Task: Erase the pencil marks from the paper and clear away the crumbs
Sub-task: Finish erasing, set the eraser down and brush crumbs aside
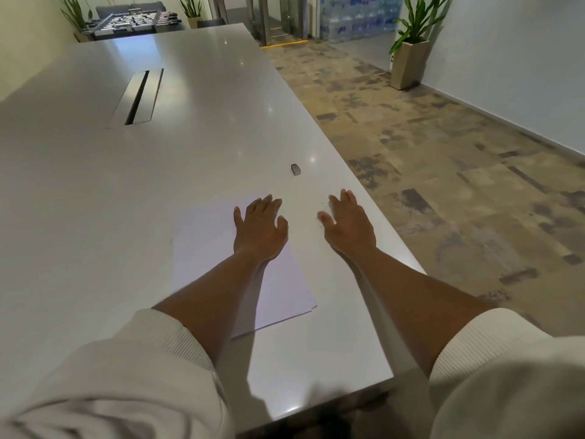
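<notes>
**Head view: both palms flat, one on the paper, one on the bare table**

Head camera looks down a long white table (126, 217) whose right edge runs along patterned carpet (443, 147). Set into the tabletop near its far left is a metal cable hatch (137, 98). Two potted plants show: one (411, 42) against the right wall, another (76, 17) past the table's far left corner.

Nearer the front edge lies the paper (209, 248), a thin stack of white sheets, slightly turned. Cream sleeves (110, 381) are pushed up both forearms.

Left hand (258, 229) rests palm down on the paper's far right corner, fingers straight and spread, grasping nothing. Right hand (346, 223) lies palm down on the bare table between the paper and the right edge, fingers straight, also grasping nothing.

A small grey eraser (295, 169) sits on the table beyond both hands, apart from them. A few tiny crumbs (322, 203) speckle the surface just beside the right thumb.
</notes>
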